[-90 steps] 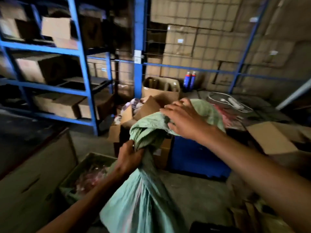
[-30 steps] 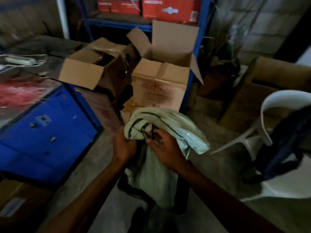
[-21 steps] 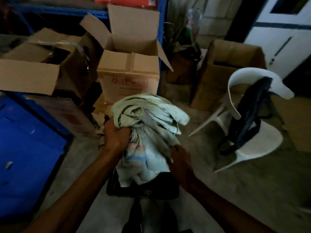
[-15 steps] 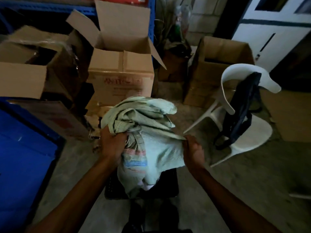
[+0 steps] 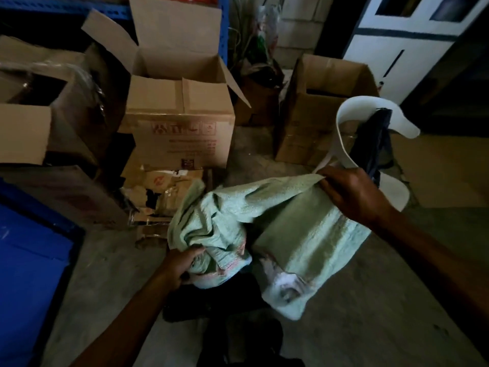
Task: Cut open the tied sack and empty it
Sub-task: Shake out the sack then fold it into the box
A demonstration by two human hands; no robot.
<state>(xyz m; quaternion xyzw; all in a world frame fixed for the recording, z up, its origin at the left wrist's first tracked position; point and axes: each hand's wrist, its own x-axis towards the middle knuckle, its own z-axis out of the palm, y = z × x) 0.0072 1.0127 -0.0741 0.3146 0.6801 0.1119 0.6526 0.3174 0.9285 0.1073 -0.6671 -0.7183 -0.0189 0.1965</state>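
Note:
A limp, pale green woven sack (image 5: pixel 299 229) hangs stretched between my hands over the concrete floor. My left hand (image 5: pixel 180 266) grips its bunched end at the lower left, where pink and blue print shows. My right hand (image 5: pixel 349 194) pinches an edge of the sack higher up at the right. The sack sags flat between the two grips and looks slack. A dark low object (image 5: pixel 211 298) lies on the floor under the sack; I cannot tell what it is.
An open cardboard box (image 5: pixel 180 123) stands straight ahead, with torn cardboard scraps (image 5: pixel 158 192) at its foot. More boxes sit at the left (image 5: pixel 39 107) and back right (image 5: pixel 322 107). A white plastic chair (image 5: pixel 352 133) with a dark garment is at the right. A blue bin (image 5: pixel 29 260) is at the left.
The view turned right from the shelving to the boxes and chair. My right hand drew a sack edge out to the right and upward, spreading the bundled sack, while my left hand kept its grip.

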